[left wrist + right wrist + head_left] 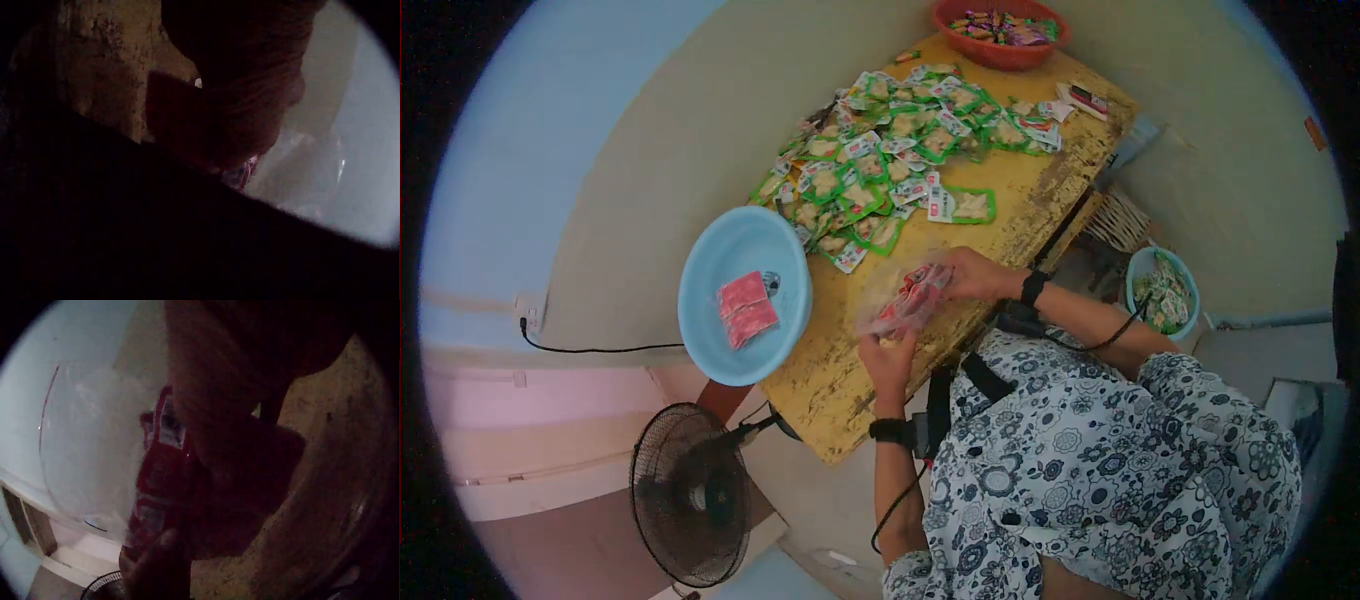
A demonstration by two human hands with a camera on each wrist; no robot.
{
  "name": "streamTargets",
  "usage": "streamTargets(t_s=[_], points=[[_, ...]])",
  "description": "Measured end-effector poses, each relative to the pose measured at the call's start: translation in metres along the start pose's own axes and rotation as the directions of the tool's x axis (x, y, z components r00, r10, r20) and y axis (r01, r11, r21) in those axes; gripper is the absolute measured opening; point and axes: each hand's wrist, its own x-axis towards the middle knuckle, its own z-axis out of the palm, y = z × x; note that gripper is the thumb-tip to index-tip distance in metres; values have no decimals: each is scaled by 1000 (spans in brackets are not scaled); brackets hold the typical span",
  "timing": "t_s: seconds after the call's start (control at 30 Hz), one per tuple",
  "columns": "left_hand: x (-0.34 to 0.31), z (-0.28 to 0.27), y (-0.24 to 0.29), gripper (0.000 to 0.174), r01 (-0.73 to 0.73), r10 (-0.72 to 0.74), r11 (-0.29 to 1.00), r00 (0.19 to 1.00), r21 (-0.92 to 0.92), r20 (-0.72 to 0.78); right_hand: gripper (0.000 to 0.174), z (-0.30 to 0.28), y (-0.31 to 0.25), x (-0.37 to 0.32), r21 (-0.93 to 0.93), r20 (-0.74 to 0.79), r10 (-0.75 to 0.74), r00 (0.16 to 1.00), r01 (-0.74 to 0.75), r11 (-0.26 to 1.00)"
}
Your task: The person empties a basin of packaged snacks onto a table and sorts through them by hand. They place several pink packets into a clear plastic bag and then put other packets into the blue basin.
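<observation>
Both hands hold a clear plastic bag (870, 305) with red packets (919, 292) in it, over the near edge of the yellow table (820, 400). My left hand (888, 365) grips its lower end, thumb and fingers on the packets' side. At the other end my right hand (980, 275) pinches the bag beside the packets. In the right wrist view the bag (87, 444) spreads out flat, with a red line along its edge, and the red packets (164, 469) lie between the hands. The left wrist view is mostly dark; part of the left hand (250, 106) hides the packets.
A light blue basin (700, 290) with pink-red packs (746, 308) stands at the table's left end. Green snack packets (870, 160) are heaped along the wall side. A red basket (1000, 55) sits at the far end. A fan (692, 495) and a bucket (1135, 265) stand off the table.
</observation>
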Motion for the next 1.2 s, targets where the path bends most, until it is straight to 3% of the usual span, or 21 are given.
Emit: streamTargets(t_s=[0.1,0.2,0.33,0.4,0.5,0.63,0.73,0.83,0.93,1.03,1.2], points=[[-1,-4,10,56,-12,11,1000,998,19,67,53,11,51,-3,-111,17,-7,1000,9,994],[0,6,-13,64,21,-16,997,997,-71,75,52,8,33,3,-131,5,-84,996,84,988],[5,0,52,66,-106,111,990,993,-95,48,49,9,14,-4,-41,-30,-87,996,86,995],[6,4,56,63,-103,106,984,994,-144,9,49,10,19,-2,-69,-30,-59,998,57,996],[13,0,44,59,52,-38,995,988,-89,153,52,8,23,-6,-27,-14,-84,996,84,996],[8,-5,50,55,145,-99,960,976,-239,193,54,-2,8,-12,74,16,-122,992,120,990],[16,-1,50,52,64,-25,965,988,-255,154,58,-3,34,-1,-162,81,81,993,-67,985],[8,2,49,51,37,-1,953,993,-301,118,59,-4,26,-8,-87,64,83,994,-78,993],[14,0,46,49,35,-7,961,994,-273,105,57,-10,11,-12,-241,-41,-148,988,134,961],[11,-10,50,48,27,-8,949,998,-314,62,53,-24,-24,-21,89,-74,8,997,-1,996],[14,-23,54,41,9,4,943,999,-332,40,30,-41,-48,-18,64,-111,19,994,-12,998]])
